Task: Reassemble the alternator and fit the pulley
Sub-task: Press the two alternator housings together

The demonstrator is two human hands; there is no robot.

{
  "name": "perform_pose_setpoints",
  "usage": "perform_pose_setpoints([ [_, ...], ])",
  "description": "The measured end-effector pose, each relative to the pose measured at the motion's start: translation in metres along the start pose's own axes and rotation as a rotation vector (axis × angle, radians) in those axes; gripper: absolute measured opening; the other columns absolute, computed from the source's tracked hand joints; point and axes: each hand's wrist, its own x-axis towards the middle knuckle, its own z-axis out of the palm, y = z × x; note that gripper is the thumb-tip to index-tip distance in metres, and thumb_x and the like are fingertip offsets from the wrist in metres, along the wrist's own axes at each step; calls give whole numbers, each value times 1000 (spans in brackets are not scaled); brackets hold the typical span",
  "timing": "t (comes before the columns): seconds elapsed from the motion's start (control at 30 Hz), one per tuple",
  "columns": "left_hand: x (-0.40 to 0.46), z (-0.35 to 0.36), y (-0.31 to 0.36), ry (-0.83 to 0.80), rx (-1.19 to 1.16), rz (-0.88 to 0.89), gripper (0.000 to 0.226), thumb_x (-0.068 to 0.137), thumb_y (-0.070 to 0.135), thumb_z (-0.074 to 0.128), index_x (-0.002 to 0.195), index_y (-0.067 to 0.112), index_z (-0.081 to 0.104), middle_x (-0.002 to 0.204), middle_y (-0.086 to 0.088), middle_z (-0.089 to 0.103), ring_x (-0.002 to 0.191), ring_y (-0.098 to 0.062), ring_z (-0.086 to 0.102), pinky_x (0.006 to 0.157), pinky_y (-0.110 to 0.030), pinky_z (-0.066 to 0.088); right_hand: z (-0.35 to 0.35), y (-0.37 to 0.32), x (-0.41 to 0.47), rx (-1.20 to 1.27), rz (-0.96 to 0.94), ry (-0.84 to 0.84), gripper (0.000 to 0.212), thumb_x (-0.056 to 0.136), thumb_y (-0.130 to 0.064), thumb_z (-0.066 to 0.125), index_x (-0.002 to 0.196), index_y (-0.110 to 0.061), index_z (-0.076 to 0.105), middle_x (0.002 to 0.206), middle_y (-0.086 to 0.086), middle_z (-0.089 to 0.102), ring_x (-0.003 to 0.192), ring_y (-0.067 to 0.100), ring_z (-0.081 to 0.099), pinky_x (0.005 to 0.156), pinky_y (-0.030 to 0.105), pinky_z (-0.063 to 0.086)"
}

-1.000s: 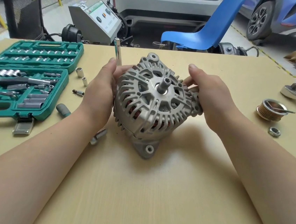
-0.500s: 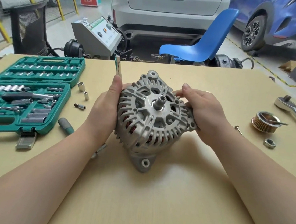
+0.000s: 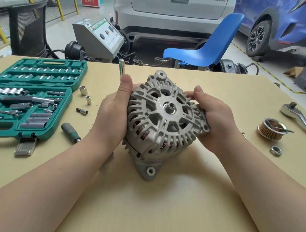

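A grey cast alternator (image 3: 164,120) stands in the middle of the tan table, its finned front housing and bare shaft (image 3: 169,106) facing me. My left hand (image 3: 114,111) grips its left side, thumb up along the rim; a metal tool tip (image 3: 121,70) sticks up behind that thumb. My right hand (image 3: 212,118) grips the right side, fingers curled over the top edge. The grooved pulley (image 3: 270,129) lies apart at the right with a thin pin across it. A nut (image 3: 276,150) lies just in front of it.
An open green socket set (image 3: 26,95) fills the left of the table (image 3: 158,201), with loose sockets (image 3: 84,90) and a green-handled driver (image 3: 71,130) beside it. A chrome ratchet (image 3: 303,119) lies at the far right. A blue chair (image 3: 206,47) and cars stand behind.
Both hands stayed on the alternator, which has tilted a little so its shaft points more toward me. The view has lifted, so everything sits lower in frame.
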Motion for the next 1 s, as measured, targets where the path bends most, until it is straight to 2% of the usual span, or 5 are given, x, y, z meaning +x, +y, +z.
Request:
perform_pose_setpoints([
  [0.27, -4, 6, 10, 7, -15, 28, 65, 111, 66, 27, 95, 42, 85, 99, 5, 84, 97, -11, 81, 77, -21, 62, 2, -9, -4, 54, 27, -37, 36, 100, -40, 65, 83, -14, 81, 90, 22, 75, 83, 37, 75, 87, 50, 61],
  [0.4, -3, 15, 35, -85, -202, 152, 70, 109, 68, 26, 115, 27, 83, 116, -9, 82, 113, -29, 78, 101, -51, 59, 0, -28, -11, 244, -22, -191, 30, 101, -33, 58, 101, -6, 73, 101, 21, 75, 93, 37, 74, 84, 48, 62],
  [0.6, -2, 26, 46, -77, -198, 217, 61, 111, 59, 28, 118, 28, 79, 122, -2, 80, 120, -22, 74, 106, -42, 58, -11, -39, -8, 282, -89, -178, 52, 101, -18, 57, 145, 8, 48, 134, 29, 58, 120, 42, 60, 111, 59, 48],
  [0.8, 0, -7, 26, -247, -108, 372, 44, 109, 39, 49, 146, 18, 63, 143, -1, 69, 139, -23, 60, 117, -45, 46, -4, -26, -5, 365, 81, -226, 40, 100, -18, 57, 136, -1, 57, 141, 27, 60, 133, 44, 57, 112, 54, 49],
  [1.0, 0, -13, 33, -425, -178, 448, 70, 104, 45, 67, 162, 18, 39, 159, 3, 54, 146, -18, 52, 116, -33, 45, -3, -29, -11, 411, 272, -355, 38, 106, -35, 52, 108, -8, 78, 113, 9, 58, 88, 24, 47, 107, 21, 31],
])
